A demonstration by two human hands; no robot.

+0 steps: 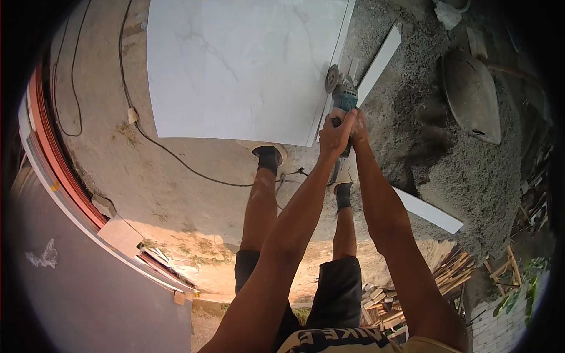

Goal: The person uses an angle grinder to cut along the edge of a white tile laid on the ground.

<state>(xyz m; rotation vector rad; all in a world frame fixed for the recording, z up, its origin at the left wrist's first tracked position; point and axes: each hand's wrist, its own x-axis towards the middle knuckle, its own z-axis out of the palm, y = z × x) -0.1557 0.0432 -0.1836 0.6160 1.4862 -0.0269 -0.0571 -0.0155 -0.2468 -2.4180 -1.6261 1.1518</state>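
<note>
Both of my hands are wrapped round a teal and black angle grinder. My left hand grips its handle side, and my right hand closes on the body just beside it. The grinder's round disc stands at the right edge of a large white marbled tile, which lies flat on the ground. Whether the disc touches the tile I cannot tell. A thin line runs along the tile near that edge. Right of the grinder lies a narrow white tile strip.
A black cord with a pale connector trails over the concrete at left. Another white strip lies to the right. A shovel rests on the grey sand pile. Scrap wood is heaped at lower right. My feet stand near the tile's lower edge.
</note>
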